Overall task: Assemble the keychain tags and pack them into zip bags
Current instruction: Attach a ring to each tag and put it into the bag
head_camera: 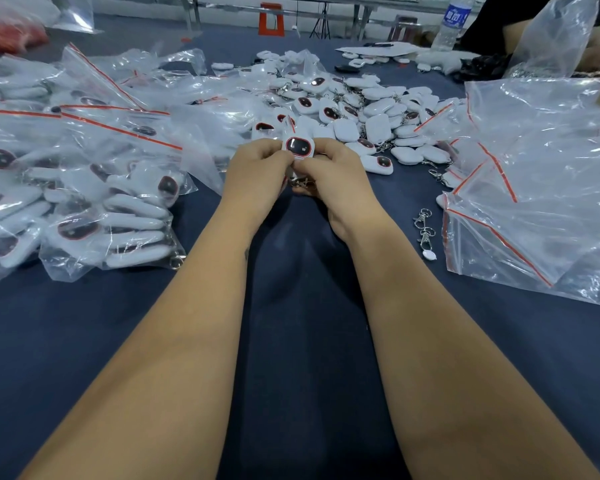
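Observation:
A white keychain tag [299,147] with a dark, red-rimmed face stands upright between my two hands at the middle of the table. My left hand [257,174] pinches its left edge and my right hand [333,174] pinches its right edge. A metal clasp [300,183] hangs below the tag, partly hidden by my fingers. Behind my hands lies a loose heap of white tags [354,105]. Filled zip bags [84,202] with red seal strips pile up on the left.
Empty zip bags [534,188] lie stacked on the right. Two loose metal clasps [425,230] rest beside them on the dark blue tablecloth [302,306]. A water bottle [452,22] and another person's arm [520,32] are at the far right.

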